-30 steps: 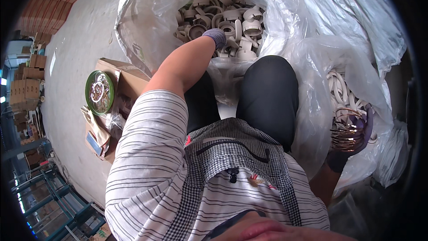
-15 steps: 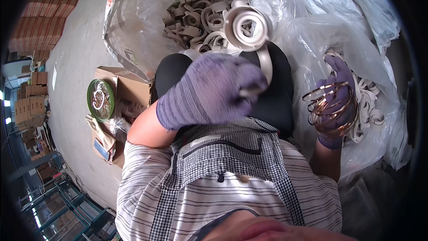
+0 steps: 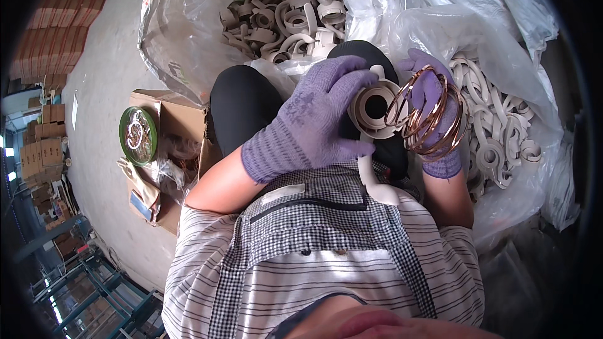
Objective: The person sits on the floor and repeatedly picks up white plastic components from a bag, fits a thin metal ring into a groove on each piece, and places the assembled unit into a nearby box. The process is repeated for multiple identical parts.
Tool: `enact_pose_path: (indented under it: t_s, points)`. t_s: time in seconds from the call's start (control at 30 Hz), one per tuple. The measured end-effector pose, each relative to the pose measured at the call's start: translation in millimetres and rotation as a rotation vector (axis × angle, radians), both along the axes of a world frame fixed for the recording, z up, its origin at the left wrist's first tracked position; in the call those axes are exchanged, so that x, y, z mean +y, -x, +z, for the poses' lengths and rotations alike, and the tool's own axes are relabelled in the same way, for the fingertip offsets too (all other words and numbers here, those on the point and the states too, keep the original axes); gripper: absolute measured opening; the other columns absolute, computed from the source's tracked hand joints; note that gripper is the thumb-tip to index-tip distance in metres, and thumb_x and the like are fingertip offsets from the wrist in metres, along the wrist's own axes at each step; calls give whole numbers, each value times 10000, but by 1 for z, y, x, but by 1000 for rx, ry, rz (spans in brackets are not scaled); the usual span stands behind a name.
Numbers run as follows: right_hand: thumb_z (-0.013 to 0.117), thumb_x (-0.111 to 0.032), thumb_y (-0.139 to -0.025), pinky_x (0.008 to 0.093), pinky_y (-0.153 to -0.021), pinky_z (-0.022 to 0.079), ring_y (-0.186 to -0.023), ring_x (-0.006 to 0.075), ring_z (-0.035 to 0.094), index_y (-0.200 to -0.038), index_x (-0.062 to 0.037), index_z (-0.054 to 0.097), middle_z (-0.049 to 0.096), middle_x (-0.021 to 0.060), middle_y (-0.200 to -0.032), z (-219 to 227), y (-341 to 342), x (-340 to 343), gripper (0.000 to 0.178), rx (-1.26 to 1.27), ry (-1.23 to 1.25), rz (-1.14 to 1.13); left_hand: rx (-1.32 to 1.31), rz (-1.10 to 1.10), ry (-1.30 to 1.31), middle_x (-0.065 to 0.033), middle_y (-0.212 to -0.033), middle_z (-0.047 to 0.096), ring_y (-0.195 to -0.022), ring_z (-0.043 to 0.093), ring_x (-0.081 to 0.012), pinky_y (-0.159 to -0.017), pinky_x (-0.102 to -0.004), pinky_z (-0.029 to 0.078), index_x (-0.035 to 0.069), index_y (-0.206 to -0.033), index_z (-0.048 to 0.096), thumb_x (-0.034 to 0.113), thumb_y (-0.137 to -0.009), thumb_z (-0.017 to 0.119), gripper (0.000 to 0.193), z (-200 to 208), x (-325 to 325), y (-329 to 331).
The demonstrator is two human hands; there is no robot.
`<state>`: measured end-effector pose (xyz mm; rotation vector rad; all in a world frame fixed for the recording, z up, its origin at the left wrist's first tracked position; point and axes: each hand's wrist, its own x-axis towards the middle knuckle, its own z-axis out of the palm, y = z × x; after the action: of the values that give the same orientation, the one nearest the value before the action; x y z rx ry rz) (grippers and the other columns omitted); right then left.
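Observation:
A light grey plastic part with a round, stepped ring body (image 3: 370, 116) and a curved handle lies between my hands, above my lap. My left hand (image 3: 314, 113), in a purple glove, curls its fingers and thumb about the ring's left side, closed on it. The handle points down toward my apron. Several thin copper-coloured wire rings (image 3: 433, 141) hang in loops round the fingers of my gloved right hand (image 3: 433, 97), which is partly curled and carries them. The loops come up to the part's right edge; any finger behind it is hidden.
Ahead stands a clear plastic bag (image 3: 182, 31) full of similar grey parts (image 3: 295, 19). Another bag on the right holds more handled parts (image 3: 496, 125). To the left, an open cardboard box (image 3: 182, 116) has a green round tray (image 3: 138, 137) at its edge. Stacked cartons (image 3: 69, 19) stand farther off.
The plastic part has come down toward me, its handle now toward my apron. My left hand has opened from a fist round the ring. My right hand, with the wire rings, has moved left beside it.

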<state>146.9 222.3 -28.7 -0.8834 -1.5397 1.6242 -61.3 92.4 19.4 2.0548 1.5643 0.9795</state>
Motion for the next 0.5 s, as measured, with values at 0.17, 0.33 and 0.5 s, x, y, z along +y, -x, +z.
enact_pose_path:
  t_s: [0.17, 0.33, 0.5]
  points:
    - [539, -226, -1065, 273, -842, 557, -985, 130, 636, -1377, -3, 561, 651, 95, -1210, 6, 16, -8, 384, 52, 128, -74, 15, 143, -137, -231, -1430, 533, -1311, 534, -434, -1117, -495, 430, -32, -1503, 398, 452, -628, 942, 1138, -69, 14, -21]
    - [592, -272, -1052, 338, -792, 633, -986, 208, 694, -1365, -5, 550, 652, 123, -1206, -2, 13, -1, 414, 281, 170, -74, -19, 220, -167, -234, -1394, 534, -1282, 538, -426, -1093, -511, 435, -20, -1498, 416, 517, -589, 929, 1174, -63, 26, -18]
    - [546, -284, -1079, 307, -750, 634, -927, 184, 710, -1372, 30, 545, 679, 137, -1195, 10, 9, 0, 429, 285, 275, -104, -392, 108, -156, -204, -1370, 543, -1270, 534, -372, -1092, -472, 424, -10, -1405, 553, 420, -781, 838, 809, -38, 18, -5]
